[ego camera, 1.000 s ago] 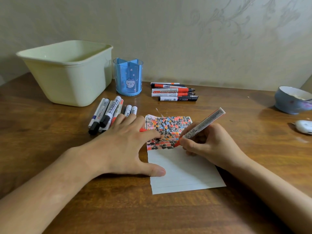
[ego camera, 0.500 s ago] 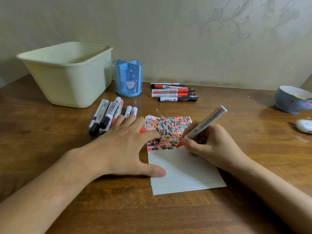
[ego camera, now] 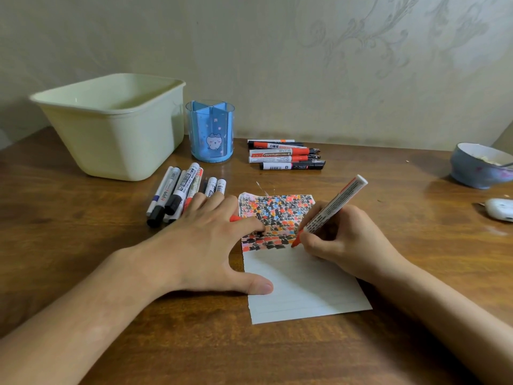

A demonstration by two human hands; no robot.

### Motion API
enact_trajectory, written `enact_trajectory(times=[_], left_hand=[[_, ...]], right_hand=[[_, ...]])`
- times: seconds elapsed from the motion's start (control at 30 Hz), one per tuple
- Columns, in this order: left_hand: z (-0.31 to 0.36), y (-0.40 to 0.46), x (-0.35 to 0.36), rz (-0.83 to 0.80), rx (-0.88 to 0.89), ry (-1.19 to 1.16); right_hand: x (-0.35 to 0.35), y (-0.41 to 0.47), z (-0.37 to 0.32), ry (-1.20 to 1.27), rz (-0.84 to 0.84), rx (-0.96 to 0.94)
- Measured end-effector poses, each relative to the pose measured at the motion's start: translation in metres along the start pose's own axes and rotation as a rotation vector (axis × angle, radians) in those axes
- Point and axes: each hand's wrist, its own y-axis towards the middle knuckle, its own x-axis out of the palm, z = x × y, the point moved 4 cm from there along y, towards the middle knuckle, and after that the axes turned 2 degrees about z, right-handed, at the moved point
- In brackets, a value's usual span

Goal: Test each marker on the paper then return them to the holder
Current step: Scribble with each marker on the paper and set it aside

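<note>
Little had shifted since the earlier frames: the red marker (ego camera: pixel 331 209) had tilted slightly while its tip stayed at the lower right edge of the coloured patch on the paper (ego camera: pixel 299 284). The right hand (ego camera: pixel 341 237) gripped the marker with curled fingers, tip touching the sheet. The left hand (ego camera: pixel 205 243) lay flat with straight, spread fingers, index and thumb pressing the paper's left edge near the desk's (ego camera: pixel 83 259) middle; a red cap (ego camera: pixel 235 218) peeked from under it. One group of markers (ego camera: pixel 183 194) lay just beyond the left hand, and another marker group (ego camera: pixel 286 155) sat towards the desk's far edge. The blue divided holder (ego camera: pixel 211 132) stood beside a cream tub (ego camera: pixel 116 126) at the far left. A blue bowl (ego camera: pixel 477 168) and a white object (ego camera: pixel 499 208) rested at the right edge.
</note>
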Motion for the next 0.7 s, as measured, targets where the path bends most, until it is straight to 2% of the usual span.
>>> enact_trajectory(times=[0.13, 0.3, 0.7], left_hand=[[0.0004, -0.0008, -0.0006, 0.019, 0.002, 0.002], [-0.0001, -0.0006, 0.0003, 0.020, 0.008, -0.006], [-0.0001, -0.0004, -0.0002, 0.012, 0.006, -0.001]], right_hand=[[0.0009, -0.0017, 0.0018, 0.063, -0.021, 0.001], [-0.0006, 0.0009, 0.0025, -0.016, 0.014, -0.007], [0.0002, -0.0004, 0.0018, 0.040, -0.030, -0.039]])
